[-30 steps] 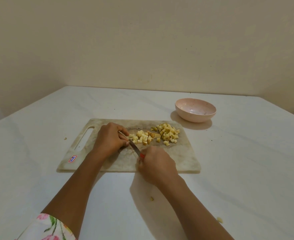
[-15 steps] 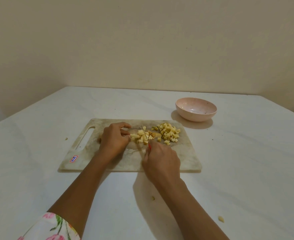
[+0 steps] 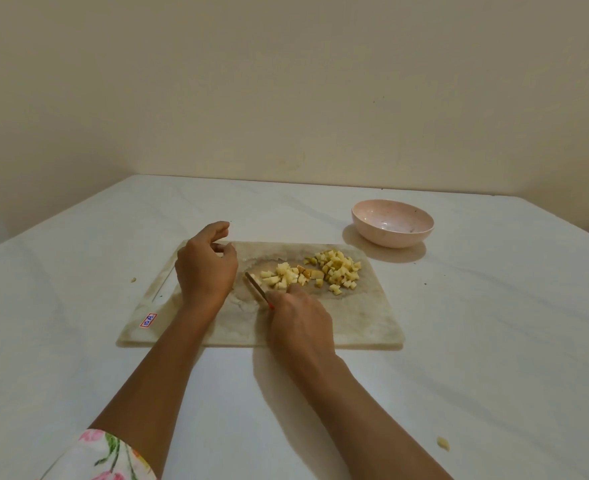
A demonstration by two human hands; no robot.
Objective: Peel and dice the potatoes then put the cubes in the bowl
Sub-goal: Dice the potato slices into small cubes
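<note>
Several pale yellow potato cubes point(image 3: 324, 271) lie in two loose heaps on the marbled cutting board point(image 3: 362, 317). My right hand point(image 3: 300, 323) grips a small knife point(image 3: 256, 287) with a red handle, its blade lying on the board just left of the nearer heap. My left hand point(image 3: 204, 268) hovers over the board's left part with fingers loosely curled, holding nothing. The pink bowl point(image 3: 392, 227) stands beyond the board's far right corner and holds no cubes.
The white table point(image 3: 493, 341) meets a beige wall at its far edge. Stray potato bits lie on the table, one at the left point(image 3: 133, 279) of the board and one at the near right point(image 3: 443, 443).
My left hand has let go of the cubes and lifted back to the left. My right hand has swung the knife blade from among the cubes to the left of the heap.
</note>
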